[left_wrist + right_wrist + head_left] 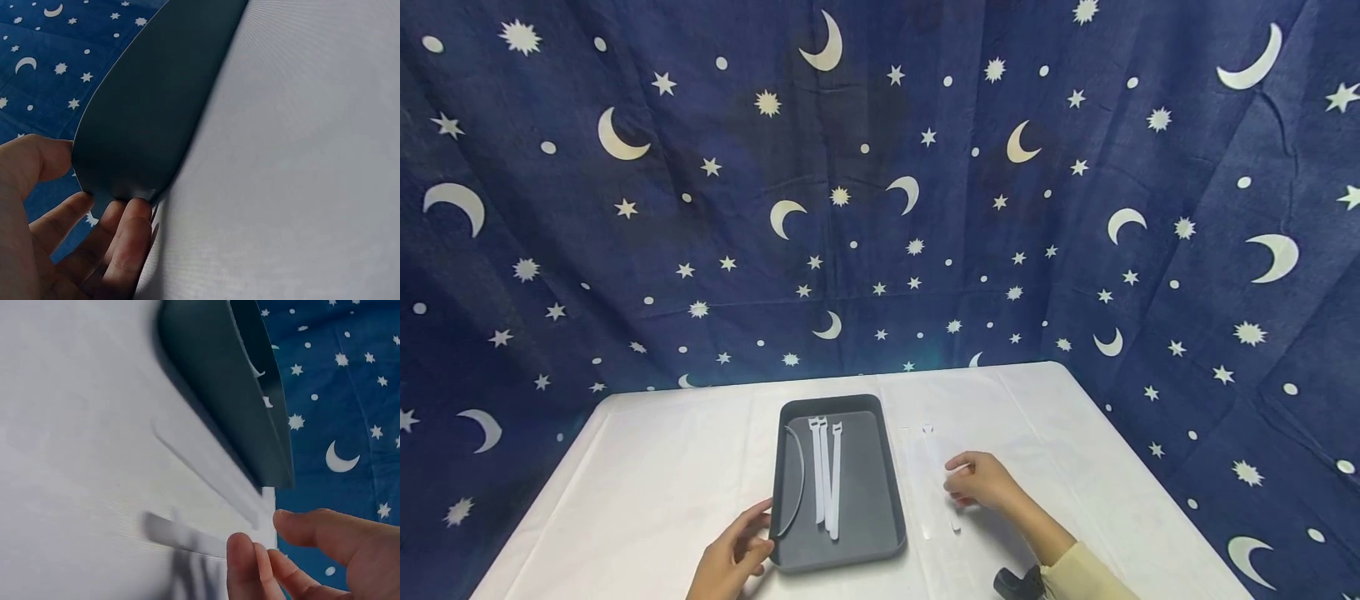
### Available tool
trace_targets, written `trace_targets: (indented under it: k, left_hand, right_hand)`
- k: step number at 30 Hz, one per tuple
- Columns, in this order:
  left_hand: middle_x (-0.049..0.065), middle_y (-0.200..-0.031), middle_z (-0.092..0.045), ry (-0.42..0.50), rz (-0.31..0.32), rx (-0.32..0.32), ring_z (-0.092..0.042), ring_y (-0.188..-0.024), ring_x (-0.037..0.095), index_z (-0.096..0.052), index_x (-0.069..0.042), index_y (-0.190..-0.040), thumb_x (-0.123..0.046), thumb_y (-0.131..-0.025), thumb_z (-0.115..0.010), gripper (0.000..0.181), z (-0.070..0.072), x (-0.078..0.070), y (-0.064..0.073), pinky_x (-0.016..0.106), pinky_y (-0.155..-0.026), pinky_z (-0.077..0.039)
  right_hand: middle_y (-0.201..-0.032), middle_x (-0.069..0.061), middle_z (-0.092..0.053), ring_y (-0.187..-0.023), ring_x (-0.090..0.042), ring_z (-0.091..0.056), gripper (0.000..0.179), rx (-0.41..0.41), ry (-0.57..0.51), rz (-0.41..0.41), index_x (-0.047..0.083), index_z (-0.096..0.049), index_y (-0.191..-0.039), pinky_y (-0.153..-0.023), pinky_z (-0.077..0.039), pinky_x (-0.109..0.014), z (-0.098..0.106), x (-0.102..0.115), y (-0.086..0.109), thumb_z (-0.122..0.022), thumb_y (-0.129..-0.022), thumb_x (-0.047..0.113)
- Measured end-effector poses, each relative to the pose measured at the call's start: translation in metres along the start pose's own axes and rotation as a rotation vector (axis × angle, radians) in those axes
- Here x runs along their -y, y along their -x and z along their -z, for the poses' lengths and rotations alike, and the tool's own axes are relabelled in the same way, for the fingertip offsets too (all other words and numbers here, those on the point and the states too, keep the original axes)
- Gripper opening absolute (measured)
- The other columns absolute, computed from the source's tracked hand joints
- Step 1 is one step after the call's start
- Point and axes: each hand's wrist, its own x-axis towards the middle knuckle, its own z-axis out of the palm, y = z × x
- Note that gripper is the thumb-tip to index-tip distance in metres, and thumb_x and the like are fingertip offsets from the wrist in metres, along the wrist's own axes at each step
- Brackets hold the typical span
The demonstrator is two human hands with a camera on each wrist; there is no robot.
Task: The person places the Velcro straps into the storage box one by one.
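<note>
A dark grey rectangular tray [868,500] stands on the white-covered table. Several white hook-and-loop cable ties [837,475] with slotted heads lie lengthwise in it, and a thin curved grey strip [801,479] leans along its left wall. My left hand [733,550] grips the tray's near left corner; in the left wrist view its thumb meets the rim and its other fingers bend against the wall. Right of the tray, my right hand [981,479] hovers at a white cable tie [936,458], thumb and index finger apart. Fingers cover part of that tie in the right wrist view.
Another pale, thin strip [920,492] lies between the tray and the tie by my right hand. A dark blue curtain [850,250] with moons and stars hangs behind and right of the table [647,475]. A black device [1018,583] sits at my right wrist.
</note>
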Motion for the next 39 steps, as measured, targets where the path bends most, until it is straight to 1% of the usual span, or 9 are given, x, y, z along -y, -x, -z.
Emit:
trace_targets:
  k: [2, 5, 9, 14, 17, 23, 24, 31, 39]
  left_hand:
    - [0.015, -0.123, -0.065, 0.002, 0.000, 0.000, -0.066, -0.082, 0.010, -0.049, -0.009, -0.142, -0.021, -0.090, -0.068, 0.057, 0.000, 0.000, 0.000, 0.023, -0.061, -0.057]
    - [0.015, -0.122, -0.065, 0.004, 0.002, 0.001, -0.066, -0.082, 0.009, -0.050, -0.010, -0.142, -0.021, -0.089, -0.068, 0.057, 0.000, 0.000, 0.000, 0.023, -0.061, -0.057]
    - [0.016, -0.123, -0.065, 0.010, -0.003, 0.005, -0.066, -0.081, 0.009, -0.049, -0.009, -0.142, -0.021, -0.090, -0.068, 0.057, 0.001, 0.001, 0.000, 0.023, -0.061, -0.057]
    - [0.017, -0.123, -0.065, 0.012, -0.012, 0.014, -0.066, -0.081, 0.009, -0.048, -0.008, -0.143, -0.022, -0.090, -0.068, 0.058, 0.002, 0.002, 0.001, 0.023, -0.061, -0.057]
    - [0.017, -0.123, -0.065, 0.014, -0.008, 0.015, -0.066, -0.081, 0.008, -0.048, -0.009, -0.142, -0.022, -0.090, -0.069, 0.058, 0.002, 0.003, 0.001, 0.023, -0.062, -0.057]
    - [0.016, -0.124, -0.064, 0.023, -0.023, 0.023, -0.066, -0.081, 0.007, -0.048, -0.010, -0.143, -0.023, -0.089, -0.069, 0.059, 0.002, 0.005, -0.001, 0.023, -0.062, -0.057]
    - [0.016, -0.124, -0.064, 0.024, -0.025, 0.025, -0.066, -0.081, 0.006, -0.048, -0.010, -0.143, -0.023, -0.089, -0.070, 0.059, 0.002, 0.005, -0.001, 0.022, -0.062, -0.057]
    - [0.016, -0.124, -0.064, 0.019, -0.017, 0.031, -0.066, -0.081, 0.007, -0.047, -0.009, -0.143, -0.025, -0.090, -0.069, 0.060, 0.003, 0.005, -0.002, 0.023, -0.062, -0.057]
    - [0.018, -0.124, -0.064, 0.018, -0.023, 0.025, -0.066, -0.081, 0.008, -0.047, -0.008, -0.143, -0.024, -0.090, -0.069, 0.060, 0.003, 0.003, 0.000, 0.023, -0.062, -0.057]
  right_hand:
    - [-0.078, -0.008, -0.066, -0.063, -0.018, -0.067, 0.036, -0.009, 0.006, -0.006, -0.009, -0.063, -0.110, -0.059, -0.060, -0.031, -0.002, -0.008, 0.001, -0.073, -0.077, 0.002]
    - [-0.077, -0.005, -0.065, -0.063, -0.014, -0.064, 0.036, -0.043, 0.076, 0.000, -0.006, -0.065, -0.109, -0.058, -0.058, -0.029, -0.005, -0.015, 0.002, -0.075, -0.077, 0.007]
    - [-0.074, -0.002, -0.062, -0.062, -0.014, -0.058, 0.035, -0.086, 0.153, 0.025, -0.005, -0.067, -0.106, -0.057, -0.053, -0.028, -0.009, -0.017, 0.007, -0.075, -0.077, 0.012]
    - [-0.070, -0.002, -0.059, -0.061, -0.013, -0.054, 0.031, -0.131, 0.179, 0.049, -0.007, -0.068, -0.102, -0.057, -0.051, -0.026, -0.017, -0.018, 0.009, -0.076, -0.076, 0.008]
    - [-0.068, -0.001, -0.058, -0.061, -0.011, -0.055, 0.029, -0.180, 0.220, 0.036, -0.007, -0.069, -0.099, -0.057, -0.052, -0.024, -0.024, -0.016, 0.009, -0.078, -0.074, 0.006]
    - [-0.065, -0.001, -0.057, -0.060, -0.011, -0.055, 0.024, -0.235, 0.292, 0.066, -0.007, -0.069, -0.093, -0.058, -0.053, -0.025, -0.033, -0.012, 0.009, -0.079, -0.072, 0.001]
    - [-0.065, -0.002, -0.057, -0.059, -0.011, -0.055, 0.024, -0.234, 0.293, 0.075, -0.008, -0.069, -0.092, -0.058, -0.054, -0.026, -0.033, -0.011, 0.009, -0.079, -0.072, -0.001]
    - [-0.067, -0.004, -0.061, -0.062, -0.013, -0.058, 0.022, -0.248, 0.316, 0.053, -0.007, -0.068, -0.089, -0.060, -0.056, -0.029, -0.036, -0.008, 0.007, -0.079, -0.071, -0.001]
    - [-0.064, -0.005, -0.060, -0.058, -0.015, -0.057, 0.020, -0.252, 0.327, 0.029, -0.003, -0.066, -0.083, -0.054, -0.055, -0.030, -0.037, -0.009, 0.003, -0.080, -0.069, 0.000]
